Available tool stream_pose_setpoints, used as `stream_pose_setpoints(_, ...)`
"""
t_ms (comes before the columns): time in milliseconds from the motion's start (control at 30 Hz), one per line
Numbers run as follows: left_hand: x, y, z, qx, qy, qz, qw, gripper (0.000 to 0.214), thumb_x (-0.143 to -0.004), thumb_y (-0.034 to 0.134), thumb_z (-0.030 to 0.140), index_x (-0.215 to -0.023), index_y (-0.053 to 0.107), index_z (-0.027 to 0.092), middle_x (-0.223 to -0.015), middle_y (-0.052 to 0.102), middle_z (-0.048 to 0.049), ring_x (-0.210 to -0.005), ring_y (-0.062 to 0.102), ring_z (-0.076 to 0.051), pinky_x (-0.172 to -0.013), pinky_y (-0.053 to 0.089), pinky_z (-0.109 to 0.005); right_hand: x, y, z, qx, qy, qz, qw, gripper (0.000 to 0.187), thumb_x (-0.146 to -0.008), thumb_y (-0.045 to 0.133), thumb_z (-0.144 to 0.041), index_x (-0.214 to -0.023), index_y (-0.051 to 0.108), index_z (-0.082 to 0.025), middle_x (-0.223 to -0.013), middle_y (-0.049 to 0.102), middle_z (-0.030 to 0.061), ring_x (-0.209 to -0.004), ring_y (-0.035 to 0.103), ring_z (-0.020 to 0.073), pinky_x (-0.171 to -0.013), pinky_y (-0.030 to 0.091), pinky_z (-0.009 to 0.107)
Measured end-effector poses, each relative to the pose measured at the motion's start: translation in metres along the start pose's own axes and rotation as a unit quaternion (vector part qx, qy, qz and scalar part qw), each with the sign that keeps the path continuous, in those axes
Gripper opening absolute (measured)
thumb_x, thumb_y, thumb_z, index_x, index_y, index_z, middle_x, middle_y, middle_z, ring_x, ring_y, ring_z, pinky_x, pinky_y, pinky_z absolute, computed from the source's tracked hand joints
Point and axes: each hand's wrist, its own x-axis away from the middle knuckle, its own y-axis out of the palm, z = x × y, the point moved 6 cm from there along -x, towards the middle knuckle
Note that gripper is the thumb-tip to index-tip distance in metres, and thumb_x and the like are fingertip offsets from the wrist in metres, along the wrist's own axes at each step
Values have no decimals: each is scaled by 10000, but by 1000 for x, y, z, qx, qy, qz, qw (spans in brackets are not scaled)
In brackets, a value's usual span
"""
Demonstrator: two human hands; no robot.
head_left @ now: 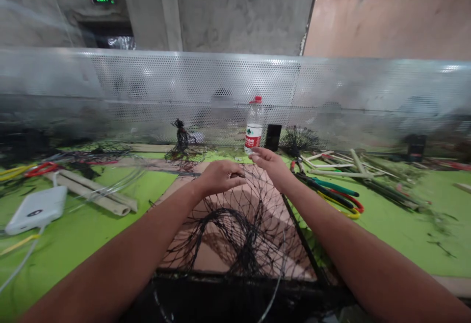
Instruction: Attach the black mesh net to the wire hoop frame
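A black knotted net (257,215) spreads over a pinkish-brown board, its strands gathered into a thick bundle near the front edge. My left hand (221,176) is over the far part of the net, with fingers curled and thumb against net strands. To its right, my right hand (271,165) hovers at the net's far edge, fingers stretched toward the left; I see nothing clear in them. A clear thin line (283,254) hangs along the net's right side and loops over the front edge.
A red-capped water bottle (253,126) and a dark phone (273,137) stand behind my hands. At right lie pliers (338,195) and several bamboo sticks (353,166). At left are a white power bank (37,210) and bamboo tubes (99,195). A perforated metal screen (165,87) closes the back.
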Motion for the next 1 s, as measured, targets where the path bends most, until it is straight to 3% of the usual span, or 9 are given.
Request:
stream_pose_setpoints(167,-1,5,-4,7,-64,5,998,375,-817,455,466,-686,631,162,-668,603,-14,-646,508,-119,-600,329,-217,6,18,12,31,47,-119,991,243,-788,565,-211,-1021,627,-182,-968,680,66,-919,606,164,-889,435,377)
stream_pose_setpoints(367,-1,10,-9,28,-90,11,996,363,-803,454,409,-569,540,146,-574,508,14,-550,414,-94,-516,253,-222,6,20,13,17,45,-127,991,239,-701,625,-160,-939,643,-158,-806,684,31,-764,616,135,-810,476,339)
stream_pose_setpoints(533,-4,17,-12,38,-102,-9,994,311,-791,401,282,-538,523,150,-560,522,3,-578,442,-111,-540,293,-227,7,15,-1,131,-49,-100,985,216,-729,592,-167,-938,645,-166,-854,665,42,-804,597,135,-780,469,301)
stream_pose_setpoints(667,-5,21,-14,38,-119,-34,992,254,-753,391,221,-553,532,155,-598,567,-9,-616,474,-126,-587,336,-229,13,16,-18,229,-162,-94,955,284,-739,561,-118,-1007,623,-188,-819,640,21,-814,581,135,-811,449,295)
stream_pose_setpoints(800,-7,22,-6,34,-96,-71,992,282,-764,374,218,-510,478,154,-576,545,-15,-583,448,-124,-578,330,-240,18,20,-25,279,-255,-109,920,362,-768,514,-84,-1097,585,-217,-833,618,18,-834,563,138,-829,440,305)
stream_pose_setpoints(900,-8,21,3,59,-70,-78,993,275,-761,362,192,-510,467,152,-565,524,-7,-569,436,-113,-568,323,-232,18,23,-23,307,-285,-119,900,375,-778,501,-77,-1114,586,-221,-871,605,39,-826,555,144,-810,452,311)
stream_pose_setpoints(1000,-7,21,5,80,-81,-71,991,276,-765,377,212,-523,495,149,-566,525,-4,-581,442,-114,-557,321,-225,14,20,-19,300,-269,-96,910,418,-760,522,-72,-1152,570,-211,-1065,562,85,-718,564,110,-758,482,298)
